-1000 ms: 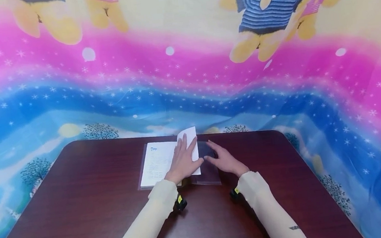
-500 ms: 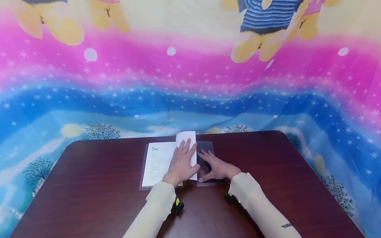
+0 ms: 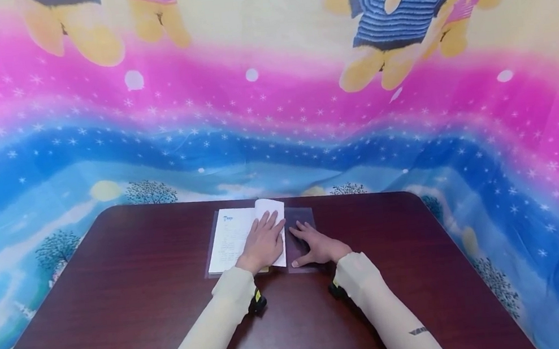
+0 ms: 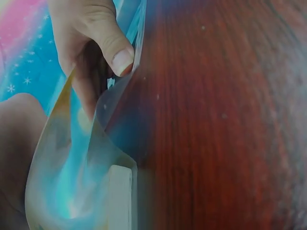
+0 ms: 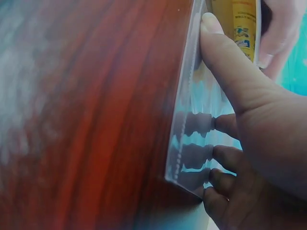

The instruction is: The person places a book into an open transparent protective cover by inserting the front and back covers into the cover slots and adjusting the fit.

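Fitting the book into its clear cover seems underway: the leaf is touched by the left hand, the cover by the right hand, fingers spread; tucking seems needed.

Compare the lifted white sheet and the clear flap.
The lifted sheet is white on top; the clear flap shows dark table through it. The sheet bows up; the flap lies lower. The left hand rests on the sheet, the right hand on the flap. Both are thin.
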Motion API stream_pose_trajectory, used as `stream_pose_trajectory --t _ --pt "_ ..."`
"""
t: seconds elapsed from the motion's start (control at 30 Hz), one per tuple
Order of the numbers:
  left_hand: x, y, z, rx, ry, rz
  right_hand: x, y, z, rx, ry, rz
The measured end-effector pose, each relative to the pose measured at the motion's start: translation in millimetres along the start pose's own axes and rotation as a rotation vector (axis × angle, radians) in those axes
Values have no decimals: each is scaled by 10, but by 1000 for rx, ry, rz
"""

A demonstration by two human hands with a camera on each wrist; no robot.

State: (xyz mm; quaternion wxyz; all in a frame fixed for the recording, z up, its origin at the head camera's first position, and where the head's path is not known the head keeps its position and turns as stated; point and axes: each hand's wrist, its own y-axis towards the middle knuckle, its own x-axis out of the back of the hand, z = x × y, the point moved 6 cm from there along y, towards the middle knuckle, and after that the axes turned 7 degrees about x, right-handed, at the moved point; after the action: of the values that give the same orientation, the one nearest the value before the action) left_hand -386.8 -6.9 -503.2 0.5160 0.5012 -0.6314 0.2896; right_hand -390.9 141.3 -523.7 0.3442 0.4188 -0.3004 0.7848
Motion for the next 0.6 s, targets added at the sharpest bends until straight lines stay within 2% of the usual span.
stream_pose_trajectory --t 0.4,0.6 --pt "-115 11 38 40 34 30 -7 -41 -30 -19 23 7" --pt "-118 25 20 55 63 9 4 -24 0 -12 12 -8"
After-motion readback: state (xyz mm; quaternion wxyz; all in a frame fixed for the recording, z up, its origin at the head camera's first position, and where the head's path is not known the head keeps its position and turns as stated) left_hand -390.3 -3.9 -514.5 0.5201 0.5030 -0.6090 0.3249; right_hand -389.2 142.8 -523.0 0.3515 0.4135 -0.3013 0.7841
